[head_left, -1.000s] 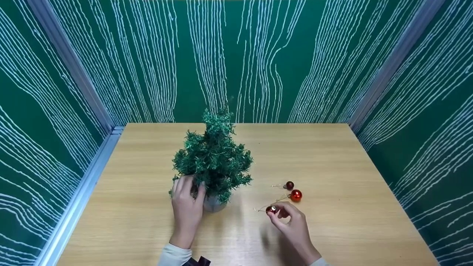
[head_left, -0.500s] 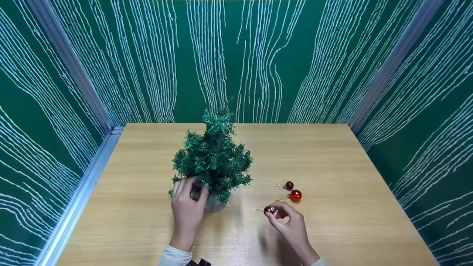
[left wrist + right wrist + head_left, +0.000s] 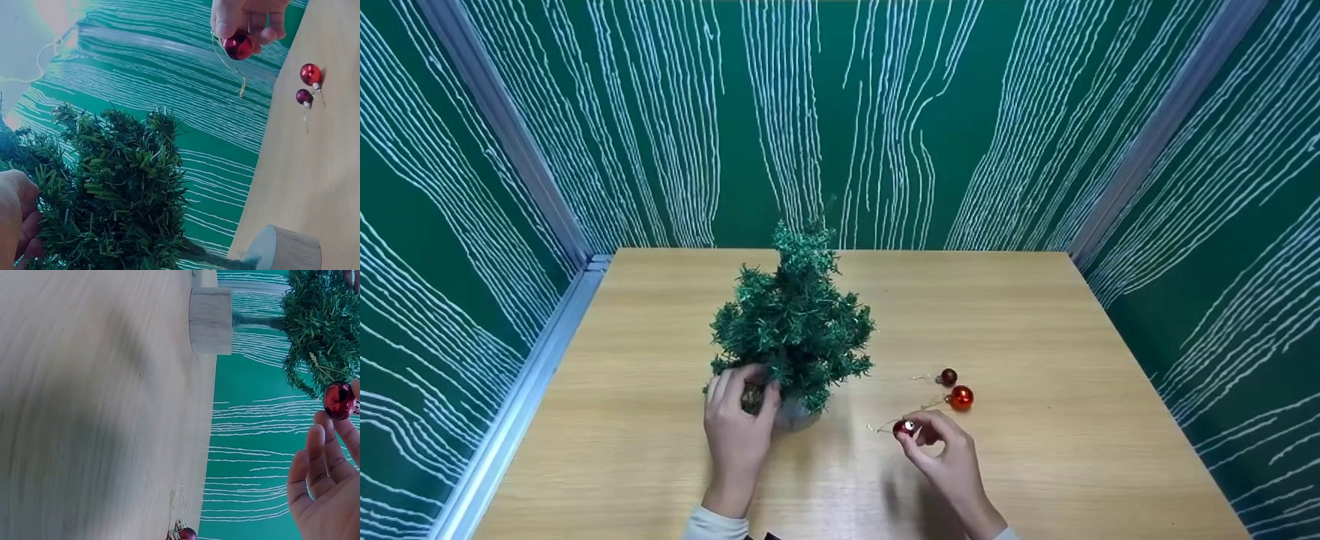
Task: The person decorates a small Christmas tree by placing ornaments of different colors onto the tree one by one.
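A small artificial Christmas tree [image 3: 802, 319] stands on a round pale wooden base [image 3: 211, 320]. My left hand [image 3: 735, 424] grips its lower left foliage, thumb and fingers curled about a branch; the fingertips are partly hidden among the needles. Right of the tree, my right hand [image 3: 952, 450] pinches a shiny red bauble [image 3: 238, 45] between thumb and fingers, held above the table. Its gold hanging loop [image 3: 243, 87] dangles free and points toward the tree in the head view. In the right wrist view this bauble [image 3: 337, 400] overlaps the tree's branches.
A bright red bauble [image 3: 961, 397] and a smaller dark red one [image 3: 948, 377] lie on the wooden table [image 3: 1035, 322] beyond my right hand, their loops toward the tree. Green walls [image 3: 780, 112] with white wavy lines enclose the table at the back and sides.
The right hand has shifted slightly left with the bauble, toward the tree. My left hand's fingers have shifted a little at the branch; the tree stays in place.
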Available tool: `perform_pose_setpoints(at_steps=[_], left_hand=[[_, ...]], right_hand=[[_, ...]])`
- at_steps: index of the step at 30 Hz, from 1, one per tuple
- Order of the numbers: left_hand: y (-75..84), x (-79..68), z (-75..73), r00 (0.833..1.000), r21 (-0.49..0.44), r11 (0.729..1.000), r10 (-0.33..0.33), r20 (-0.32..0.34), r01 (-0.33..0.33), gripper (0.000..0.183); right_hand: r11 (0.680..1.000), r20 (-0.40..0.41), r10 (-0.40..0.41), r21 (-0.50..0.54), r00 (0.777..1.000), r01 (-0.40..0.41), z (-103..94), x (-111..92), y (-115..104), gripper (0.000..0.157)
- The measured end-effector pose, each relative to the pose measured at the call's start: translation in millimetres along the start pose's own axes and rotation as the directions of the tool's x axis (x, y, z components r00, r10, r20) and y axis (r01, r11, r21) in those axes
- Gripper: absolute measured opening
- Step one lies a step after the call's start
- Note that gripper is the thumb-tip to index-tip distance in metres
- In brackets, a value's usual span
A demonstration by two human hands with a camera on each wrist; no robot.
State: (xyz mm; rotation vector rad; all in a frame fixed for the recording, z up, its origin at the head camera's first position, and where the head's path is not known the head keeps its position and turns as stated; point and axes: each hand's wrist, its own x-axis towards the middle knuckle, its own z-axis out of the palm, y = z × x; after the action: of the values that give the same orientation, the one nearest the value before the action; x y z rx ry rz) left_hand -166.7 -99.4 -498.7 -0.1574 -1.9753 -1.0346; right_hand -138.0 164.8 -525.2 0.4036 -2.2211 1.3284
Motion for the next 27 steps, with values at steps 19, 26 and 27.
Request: perform_pose_setpoints(at_steps=[19,26,27], left_hand=[[14.1,-9.9,-5.6,1.000,0.035,0.999,-0.003,0.017,0.003,0.017],[17.1,-13.7,-5.0,0.994,0.060,0.993,0.100,-0.042,-0.097,0.016],[17.2,-14.5,-4.4,0.994,0.059,0.993,0.103,-0.043,-0.100,0.015]], right_hand=[[0.999,-0.003,-0.044,0.004,0.999,0.044,3.1,1.3,-6.8,0.025],[1.000,0.014,-0.022,0.008,1.000,0.022,3.4,1.3,-10.6,0.025],[1.000,0.018,-0.015,0.012,1.000,0.015,3.4,1.0,-11.1,0.025]])
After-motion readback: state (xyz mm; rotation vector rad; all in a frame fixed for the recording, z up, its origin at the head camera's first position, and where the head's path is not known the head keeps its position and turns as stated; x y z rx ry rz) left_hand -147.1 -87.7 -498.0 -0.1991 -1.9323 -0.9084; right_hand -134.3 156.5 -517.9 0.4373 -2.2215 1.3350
